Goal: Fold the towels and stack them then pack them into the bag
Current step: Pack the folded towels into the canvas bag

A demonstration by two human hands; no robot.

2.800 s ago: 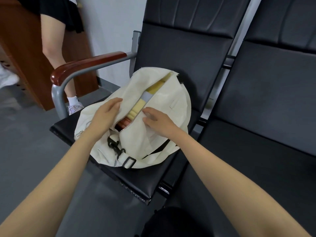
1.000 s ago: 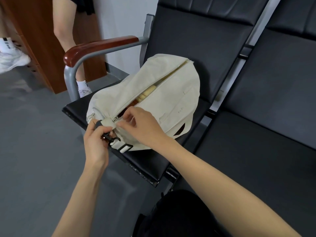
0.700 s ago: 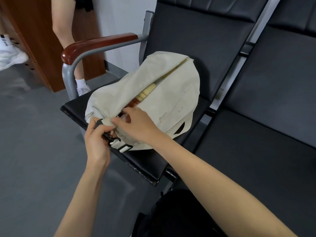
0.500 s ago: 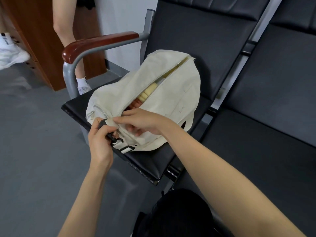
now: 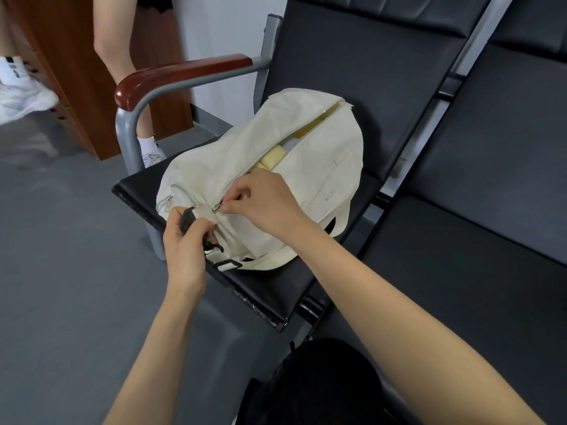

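Observation:
A cream canvas bag (image 5: 319,179) lies on the left seat of a black bench (image 5: 285,289). Its top zipper gapes along most of its length, and folded yellow towels (image 5: 273,159) show inside. My left hand (image 5: 187,237) grips the bag's near end tab by the black strap clip. My right hand (image 5: 264,204) pinches the zipper pull (image 5: 218,205) at the near end of the zipper.
The bench's grey armrest with a red-brown wooden top (image 5: 181,78) rises left of the bag. Another person's legs (image 5: 119,56) stand beside a wooden cabinet (image 5: 76,72) at the far left. A second black seat (image 5: 478,240) lies to the right. Grey floor (image 5: 61,271) spreads on the left.
Both hands left the bag's open middle and went to its near end. The left hand took hold of the end tab; the right hand took the zipper pull. The towels show less.

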